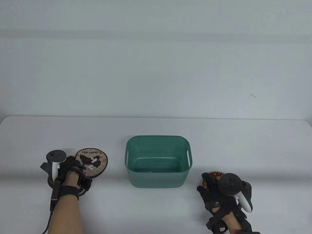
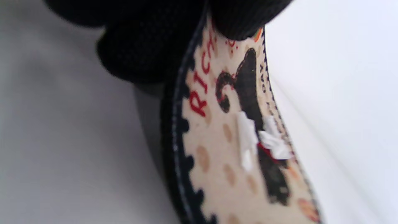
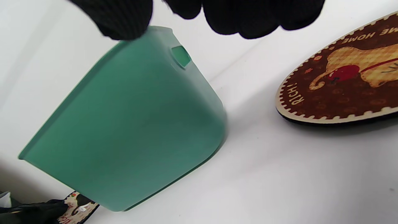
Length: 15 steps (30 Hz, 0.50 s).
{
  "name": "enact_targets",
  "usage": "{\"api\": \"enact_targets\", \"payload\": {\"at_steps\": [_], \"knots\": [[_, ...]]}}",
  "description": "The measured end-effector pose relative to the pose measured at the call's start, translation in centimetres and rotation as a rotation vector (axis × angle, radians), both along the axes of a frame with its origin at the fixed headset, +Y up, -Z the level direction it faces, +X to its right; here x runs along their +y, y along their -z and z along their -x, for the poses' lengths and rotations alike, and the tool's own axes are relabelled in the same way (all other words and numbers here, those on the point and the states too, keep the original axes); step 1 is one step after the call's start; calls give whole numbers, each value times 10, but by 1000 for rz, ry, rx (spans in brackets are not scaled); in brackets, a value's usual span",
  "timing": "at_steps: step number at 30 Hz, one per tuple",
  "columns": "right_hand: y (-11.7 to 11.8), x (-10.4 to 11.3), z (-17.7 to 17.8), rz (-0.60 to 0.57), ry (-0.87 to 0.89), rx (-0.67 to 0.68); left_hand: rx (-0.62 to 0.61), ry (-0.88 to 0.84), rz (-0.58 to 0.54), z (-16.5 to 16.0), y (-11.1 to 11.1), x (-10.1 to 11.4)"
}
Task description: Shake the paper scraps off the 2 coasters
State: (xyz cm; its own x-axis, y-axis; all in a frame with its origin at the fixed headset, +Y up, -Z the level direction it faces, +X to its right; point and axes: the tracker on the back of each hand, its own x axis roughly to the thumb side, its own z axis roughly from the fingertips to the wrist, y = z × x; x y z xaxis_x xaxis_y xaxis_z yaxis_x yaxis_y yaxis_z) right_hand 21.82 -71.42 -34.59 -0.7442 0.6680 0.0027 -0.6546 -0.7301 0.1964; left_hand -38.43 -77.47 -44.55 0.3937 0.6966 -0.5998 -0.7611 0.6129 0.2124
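Observation:
My left hand (image 1: 77, 166) pinches the near-left edge of a cream "HAPPY DAY" coaster (image 1: 93, 162), which sits left of the bin. White paper scraps (image 1: 92, 160) lie on its dog picture. In the left wrist view the gloved fingers (image 2: 146, 46) clamp the coaster (image 2: 217, 177), and two scraps (image 2: 248, 140) sit on it. A brown coaster (image 1: 214, 174) lies flat on the table right of the bin, and no scraps show on it (image 3: 342, 90). My right hand (image 1: 207, 186) covers its near part with relaxed fingers (image 3: 242, 18), gripping nothing.
A green plastic bin (image 1: 158, 160) with side handles stands between the two coasters, its opening upward; it shows as (image 3: 130, 124) in the right wrist view. Pale bits lie on its floor. The white table (image 1: 156, 126) ends at a far edge before a pale wall.

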Motion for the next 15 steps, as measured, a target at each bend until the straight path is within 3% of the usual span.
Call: {"api": "enact_targets", "payload": {"at_steps": [6, 15], "knots": [[0, -3, 0, 7, 3, 4, 102, -238, -172, -4, -23, 9], [0, -3, 0, -3, 18, 8, 156, -427, -479, -19, -61, 55]]}}
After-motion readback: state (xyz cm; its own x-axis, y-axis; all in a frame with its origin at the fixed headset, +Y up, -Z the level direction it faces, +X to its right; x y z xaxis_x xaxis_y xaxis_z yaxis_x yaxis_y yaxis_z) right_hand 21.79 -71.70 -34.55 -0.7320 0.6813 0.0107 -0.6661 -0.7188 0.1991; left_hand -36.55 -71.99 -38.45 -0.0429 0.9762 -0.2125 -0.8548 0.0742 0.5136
